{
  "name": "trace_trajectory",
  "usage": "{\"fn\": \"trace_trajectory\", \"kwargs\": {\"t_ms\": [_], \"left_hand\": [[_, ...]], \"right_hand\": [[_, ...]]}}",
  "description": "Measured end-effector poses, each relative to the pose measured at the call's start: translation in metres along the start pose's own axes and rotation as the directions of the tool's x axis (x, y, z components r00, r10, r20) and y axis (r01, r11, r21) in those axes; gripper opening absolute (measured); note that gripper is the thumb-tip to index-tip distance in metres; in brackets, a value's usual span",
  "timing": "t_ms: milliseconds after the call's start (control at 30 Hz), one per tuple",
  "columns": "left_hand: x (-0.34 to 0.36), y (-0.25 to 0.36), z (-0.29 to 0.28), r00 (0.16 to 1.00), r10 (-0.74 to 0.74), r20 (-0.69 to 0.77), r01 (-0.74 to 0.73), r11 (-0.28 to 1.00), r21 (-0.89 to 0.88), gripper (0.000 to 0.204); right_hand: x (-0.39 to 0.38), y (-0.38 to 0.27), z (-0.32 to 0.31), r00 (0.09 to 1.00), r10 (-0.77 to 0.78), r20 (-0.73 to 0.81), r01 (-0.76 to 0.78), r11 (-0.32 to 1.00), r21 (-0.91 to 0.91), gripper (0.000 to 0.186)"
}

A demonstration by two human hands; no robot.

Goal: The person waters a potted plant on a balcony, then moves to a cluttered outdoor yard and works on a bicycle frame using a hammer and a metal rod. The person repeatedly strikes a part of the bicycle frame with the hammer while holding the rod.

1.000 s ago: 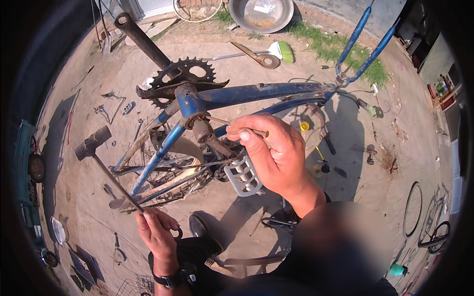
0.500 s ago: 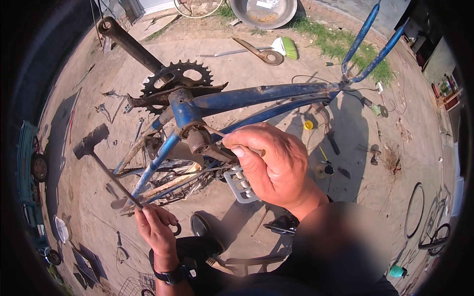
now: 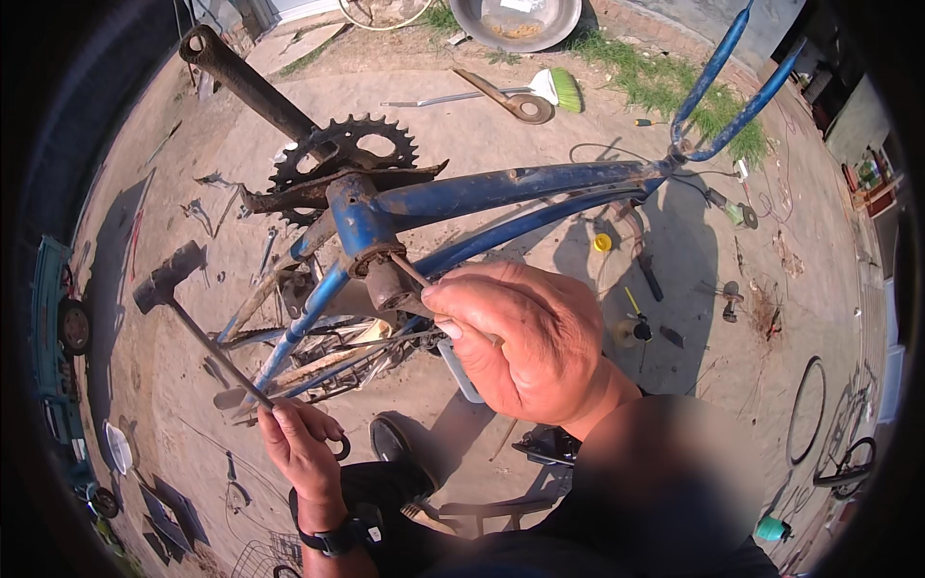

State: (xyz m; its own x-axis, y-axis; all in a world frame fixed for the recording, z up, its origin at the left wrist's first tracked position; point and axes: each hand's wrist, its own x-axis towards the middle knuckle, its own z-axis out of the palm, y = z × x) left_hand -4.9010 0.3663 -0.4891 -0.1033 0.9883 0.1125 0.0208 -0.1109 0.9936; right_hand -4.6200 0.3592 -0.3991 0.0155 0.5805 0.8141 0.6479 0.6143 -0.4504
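Note:
A rusty blue bicycle frame (image 3: 525, 183) lies across the view, its bottom bracket shell (image 3: 361, 214) near the middle. On the shell's far side are a toothed chainring (image 3: 400, 154) and a brown crank arm (image 3: 251, 91). My right hand (image 3: 535, 337) pinches a thin metal rod (image 3: 412, 273), whose tip meets the rusty ring (image 3: 374, 258) at the shell's near end. A second crank (image 3: 390, 287) sticks out there, its pedal (image 3: 461, 374) partly behind my right hand. At lower left, my left hand (image 3: 303, 448) is closed round a hammer (image 3: 214, 349), head raised left of the frame.
A green broom (image 3: 564, 90) and a metal basin (image 3: 515, 24) lie beyond the frame. Tools, cables and a yellow cap (image 3: 602, 243) are strewn to the right. My shoe (image 3: 390, 441) stands below the frame, near a wire basket (image 3: 255, 557).
My right hand has shifted slightly down and left, and the rod now slants more steeply to the ring. The hammer head has moved a little left.

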Motion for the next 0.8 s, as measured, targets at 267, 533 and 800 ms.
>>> {"fn": "trace_trajectory", "kwargs": {"t_ms": [267, 533, 800], "left_hand": [[0.0038, -0.0006, -0.0002, 1.0, 0.018, 0.002, -0.018, 1.0, 0.009, 0.03], [0.0053, 0.0021, 0.0025, 1.0, 0.003, 0.011, -0.003, 1.0, 0.007, 0.028], [0.0074, 0.002, 0.0022, 1.0, -0.001, 0.027, 0.002, 1.0, -0.011, 0.028]], "right_hand": [[0.0012, 0.0005, 0.0003, 1.0, 0.018, -0.008, -0.018, 1.0, -0.016, 0.02], [0.0008, -0.0007, 0.0005, 0.999, 0.03, 0.015, -0.03, 1.0, -0.001, 0.023], [-0.0013, 0.0004, 0.0016, 0.999, -0.012, 0.038, 0.014, 0.998, -0.054, 0.029]]}}
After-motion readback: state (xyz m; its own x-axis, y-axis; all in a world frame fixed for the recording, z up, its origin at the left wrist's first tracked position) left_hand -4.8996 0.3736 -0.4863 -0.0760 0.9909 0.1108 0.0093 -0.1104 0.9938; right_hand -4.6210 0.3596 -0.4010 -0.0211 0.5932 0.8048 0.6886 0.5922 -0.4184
